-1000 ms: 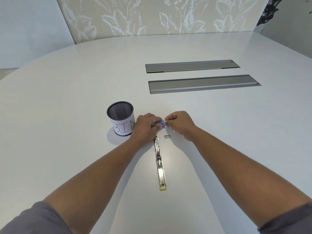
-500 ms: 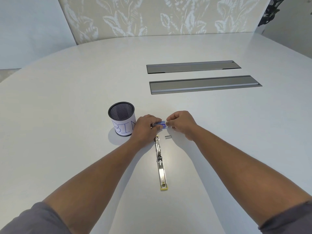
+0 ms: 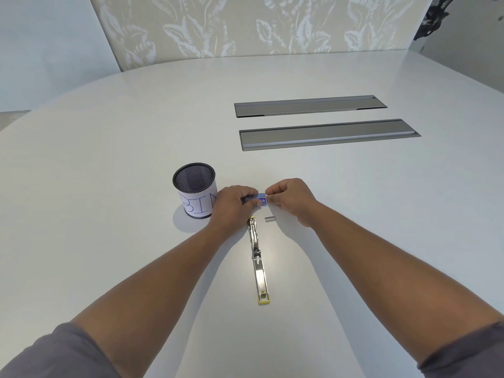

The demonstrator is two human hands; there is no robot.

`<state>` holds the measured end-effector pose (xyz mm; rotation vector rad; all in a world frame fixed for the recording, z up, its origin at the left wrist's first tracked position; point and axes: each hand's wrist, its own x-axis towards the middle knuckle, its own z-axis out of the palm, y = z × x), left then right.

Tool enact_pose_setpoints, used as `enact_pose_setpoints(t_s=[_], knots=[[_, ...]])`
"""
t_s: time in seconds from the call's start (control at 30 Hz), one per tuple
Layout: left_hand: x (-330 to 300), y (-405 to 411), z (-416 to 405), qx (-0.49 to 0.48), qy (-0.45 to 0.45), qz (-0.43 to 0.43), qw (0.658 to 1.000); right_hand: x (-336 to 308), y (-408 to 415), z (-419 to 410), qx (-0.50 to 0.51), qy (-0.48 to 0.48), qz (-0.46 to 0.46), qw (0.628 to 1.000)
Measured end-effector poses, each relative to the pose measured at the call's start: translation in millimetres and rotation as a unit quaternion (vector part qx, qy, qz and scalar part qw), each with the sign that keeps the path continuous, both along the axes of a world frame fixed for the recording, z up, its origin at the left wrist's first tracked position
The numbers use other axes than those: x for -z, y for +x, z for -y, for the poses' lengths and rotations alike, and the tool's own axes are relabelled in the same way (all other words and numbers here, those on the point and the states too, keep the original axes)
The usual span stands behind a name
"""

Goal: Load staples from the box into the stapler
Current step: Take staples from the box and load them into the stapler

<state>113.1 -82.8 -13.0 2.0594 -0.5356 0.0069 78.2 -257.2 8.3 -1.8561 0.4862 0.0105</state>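
Observation:
A small blue staple box (image 3: 260, 198) is held between both hands just above the white table. My left hand (image 3: 233, 204) grips its left end and my right hand (image 3: 289, 199) pinches its right end. The box's contents are hidden by my fingers. The metal stapler (image 3: 257, 259) lies folded open flat on the table below my hands, its yellow-tipped end nearest me. A short strip of staples (image 3: 269, 219) lies on the table just right of the stapler's far end.
A black mesh cup (image 3: 195, 190) with a paper label reading BIN stands left of my left hand. Two long grey recessed panels (image 3: 327, 135) are set in the table (image 3: 109, 159) farther back on the right.
Both hands stay on the staple box with only slight finger shifts. The stapler and loose staple strip have not moved.

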Motion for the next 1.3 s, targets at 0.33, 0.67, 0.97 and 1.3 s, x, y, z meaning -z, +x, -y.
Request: enact_pose_setpoints(t_s=[0.33,0.67,0.97,1.3], knots=[[4.7,2.6,0.6,-0.009,-0.008,-0.005,1.000,-2.1,-3.5,0.1,-0.009,0.005,0.010,1.000],[5.5,1.9,0.9,-0.012,0.012,0.014,1.000,1.7,-2.9,-0.4,-0.001,-0.010,0.015,1.000],[1.9,-1.8,-1.4,-0.010,0.002,0.026,1.000,6.6,-13.9,1.6,0.010,-0.025,0.049,0.998],[5.0,-15.9,-9.7,-0.028,-0.022,0.021,0.999,8.9,-44.9,2.9,-0.045,0.002,0.118,0.992]])
